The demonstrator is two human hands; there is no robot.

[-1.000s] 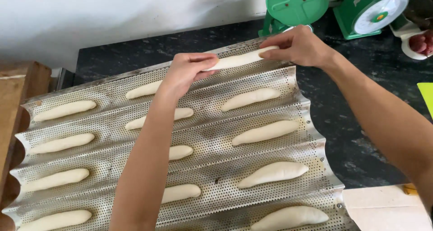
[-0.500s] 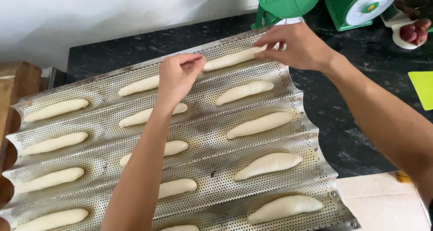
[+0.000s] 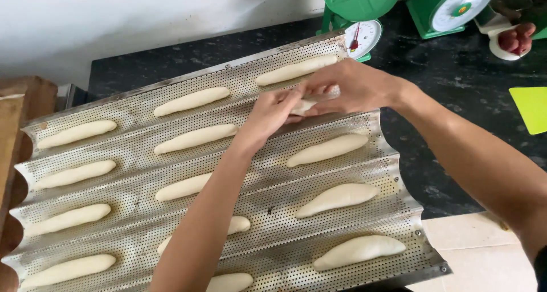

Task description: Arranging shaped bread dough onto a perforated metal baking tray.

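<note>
- Your landmark is the perforated, corrugated metal baking tray, which lies on the dark stone counter and shows five troughs.
- Your left hand and right hand meet over the tray's second trough from the far edge, at its right end.
- Between them you hold one short pale stick of raw dough; your left fingers curl around its near end and your right fingertips pinch its far end, pressed close together.
- The held stick sits just above or on that trough; you cannot tell whether it touches the metal.
- Fourteen other pale dough sticks lie in the troughs: four in the tray's left column, five down the middle (two partly hidden under your left forearm), and four on the right, plus the far-edge piece just behind your hands.
- Two green kitchen scales stand beyond the tray's far right corner: the nearer touching or just beside the rim, the other further right.
- A yellow-green flat scraper lies well right of the tray.
- A brown wooden board stands just left of the tray.
</note>
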